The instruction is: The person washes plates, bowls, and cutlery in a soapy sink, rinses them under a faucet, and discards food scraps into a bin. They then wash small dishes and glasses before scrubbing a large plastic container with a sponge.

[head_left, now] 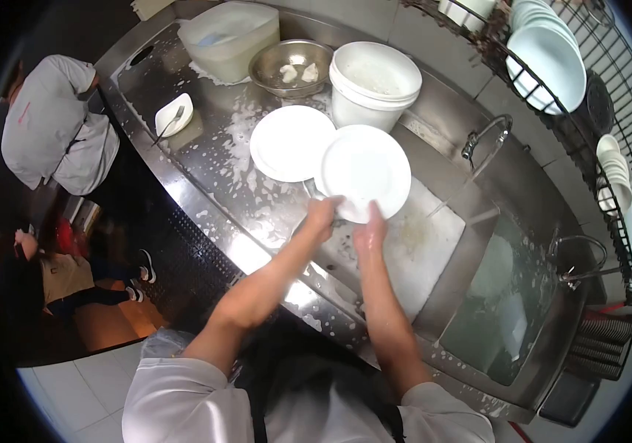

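Observation:
A round white plate (364, 173) is tilted up in front of me over the edge of the sink. My left hand (322, 215) is closed on its lower left rim, and my right hand (370, 232) grips its lower edge. Most fingers are hidden behind the plate or slightly blurred. Just left of it, a second white plate (291, 142) lies on the wet, soapy steel counter (227, 199), partly overlapped in view by the held one. Below both hands is a sink basin with a white board or sheet (434, 247) in it.
White buckets (375, 103), a steel bowl (290, 68) and a plastic tub (229, 40) stand at the back. A dish with a fork (174, 115) sits left. Right are a faucet (489, 136), a water-filled basin (496, 295) and a dish rack (552, 103). Two people are at left.

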`<state>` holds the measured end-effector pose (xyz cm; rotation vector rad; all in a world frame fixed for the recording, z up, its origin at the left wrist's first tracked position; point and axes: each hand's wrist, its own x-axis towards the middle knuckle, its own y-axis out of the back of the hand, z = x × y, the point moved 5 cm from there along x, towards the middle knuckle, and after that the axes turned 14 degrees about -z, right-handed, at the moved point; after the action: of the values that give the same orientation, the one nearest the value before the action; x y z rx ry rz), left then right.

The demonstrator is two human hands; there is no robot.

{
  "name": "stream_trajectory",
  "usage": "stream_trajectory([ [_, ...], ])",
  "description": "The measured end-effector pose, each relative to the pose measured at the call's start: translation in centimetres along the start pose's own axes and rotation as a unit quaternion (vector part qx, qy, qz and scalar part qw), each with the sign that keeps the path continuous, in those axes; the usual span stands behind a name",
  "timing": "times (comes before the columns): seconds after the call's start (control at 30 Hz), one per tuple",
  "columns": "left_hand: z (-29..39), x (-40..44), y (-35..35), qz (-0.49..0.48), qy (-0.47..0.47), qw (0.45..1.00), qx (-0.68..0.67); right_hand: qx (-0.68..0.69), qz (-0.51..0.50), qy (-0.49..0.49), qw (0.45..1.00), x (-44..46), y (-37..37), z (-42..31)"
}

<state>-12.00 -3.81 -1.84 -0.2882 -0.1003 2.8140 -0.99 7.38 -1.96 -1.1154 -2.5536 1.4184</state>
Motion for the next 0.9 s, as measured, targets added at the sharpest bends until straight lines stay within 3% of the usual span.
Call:
stream_trajectory([
  [0.03, 0.8, 0.0, 0.3, -0.076, 0.039, 0.996, -0.035, -0.004, 0.005, 0.021, 1.000, -0.9, -0.4, 1.2],
  [0.07, 3.8, 1.1, 3.3, -0.159, 0.136, 0.978, -0.024, 0.033, -0.038, 0.015, 0.999, -1.1, -0.4, 1.4],
  [0.1, 6.2, 0.9, 4.7, -0.240, 0.229, 0.943, -0.016, -0.020, -0.040, 0.026, 0.999, -0.4, -0.3, 0.7],
  [0.13, 8.3, 0.5, 5.6, -0.185, 0.209, 0.955, -0.096, -0.070, -0.043, 0.037, 0.996, 0.7, -0.7, -0.1],
  [0.23, 2.8, -0.2, 6.1, -0.025, 0.169, 0.963, -0.207, -0.199, 0.010, 0.076, 0.977, 3.1, -3.1, 0.4],
  [0.27, -1.8, 0.8, 6.2, -0.057, 0.165, 0.954, -0.243, -0.243, 0.028, 0.096, 0.965, 3.6, -4.0, 0.8],
  [0.37, 2.6, -3.1, 7.2, -0.164, 0.298, 0.915, -0.216, -0.281, 0.046, 0.111, 0.952, 5.2, -6.1, 2.7],
  [0.4, 3.6, -2.3, 8.8, -0.169, 0.261, 0.944, -0.114, -0.277, 0.047, 0.111, 0.953, 6.0, -6.7, 3.2],
  [0.47, 5.4, -0.4, 11.8, -0.173, 0.184, 0.963, 0.094, -0.490, 0.083, 0.062, 0.866, 6.3, -9.5, 3.7],
  [0.5, 6.8, 0.8, 12.7, -0.116, 0.088, 0.965, 0.218, -0.585, 0.098, 0.037, 0.804, 6.7, -10.7, 4.0],
  [0.53, 8.3, 1.8, 13.2, -0.057, -0.013, 0.940, 0.336, -0.634, 0.028, 0.061, 0.771, 8.1, -11.1, 5.3],
  [0.57, 9.8, 2.4, 13.4, 0.002, -0.115, 0.889, 0.444, -0.678, 0.024, 0.064, 0.731, 8.6, -11.3, 6.0],
  [0.63, 10.6, 4.1, 13.0, -0.024, -0.177, 0.778, 0.602, -0.760, 0.016, 0.072, 0.645, 8.6, -13.1, 6.8],
  [0.67, 10.7, 5.1, 12.8, -0.038, -0.206, 0.711, 0.671, -0.760, -0.013, 0.083, 0.644, 8.8, -13.0, 7.0],
  [0.77, 9.2, 10.7, 14.2, -0.082, -0.236, 0.678, 0.692, -0.781, -0.039, 0.113, 0.613, 7.7, -13.5, 6.6],
  [0.8, 9.6, 12.8, 14.1, -0.051, -0.234, 0.665, 0.707, -0.778, -0.032, 0.104, 0.619, 7.8, -13.3, 6.7],
  [0.9, 8.2, 14.7, 13.0, -0.090, -0.208, 0.669, 0.707, -0.770, -0.022, 0.077, 0.633, 7.9, -12.8, 6.3],
])
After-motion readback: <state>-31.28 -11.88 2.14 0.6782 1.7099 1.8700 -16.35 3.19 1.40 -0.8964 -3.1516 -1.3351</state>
